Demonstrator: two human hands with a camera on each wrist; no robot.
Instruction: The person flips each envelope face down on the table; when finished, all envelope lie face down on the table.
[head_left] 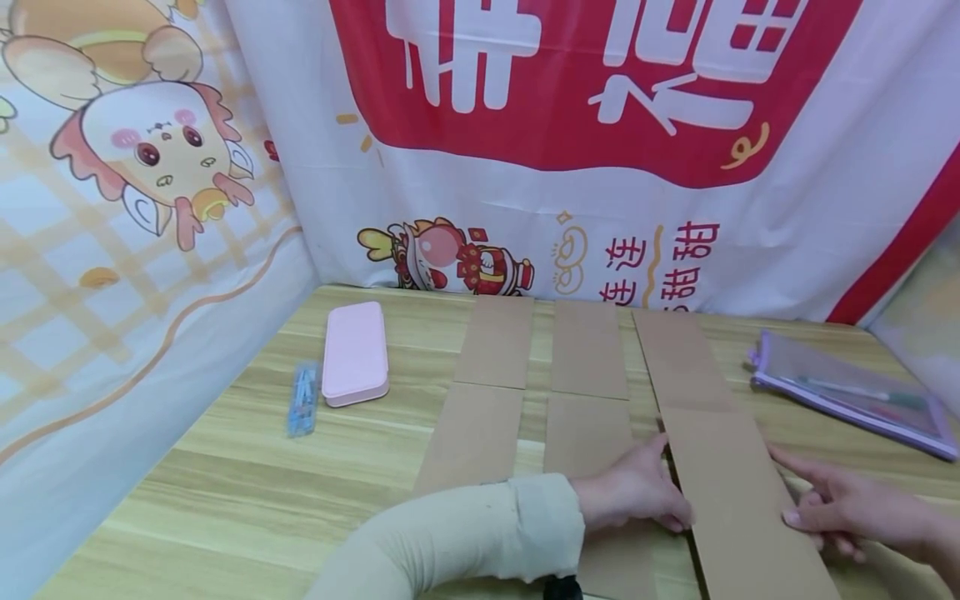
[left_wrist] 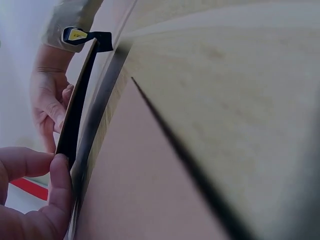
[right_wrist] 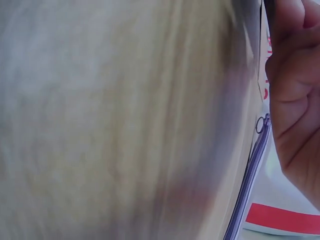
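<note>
A long brown cardboard strip (head_left: 738, 483) with a crosswise line partway along lies at the right, its near part raised off the table. On its left edge my left hand (head_left: 645, 483) pinches it between thumb and finger; the left wrist view shows this grip on the cardboard's thin edge. My right hand (head_left: 847, 504) holds the opposite edge, thumb at the rim, index finger stretched along the side, other fingers curled. Left of these hands lie a middle cardboard strip (head_left: 588, 350) and a left cardboard strip (head_left: 491, 342), each with a similar crosswise line. My left forearm covers parts of both.
A pink case (head_left: 356, 350) and a small clear packet with blue items (head_left: 303, 400) lie at the left of the wooden table (head_left: 247, 492). At the right rests a purple-edged zip pouch (head_left: 855, 392) with pens inside. Printed cloth (head_left: 480, 200) hangs behind.
</note>
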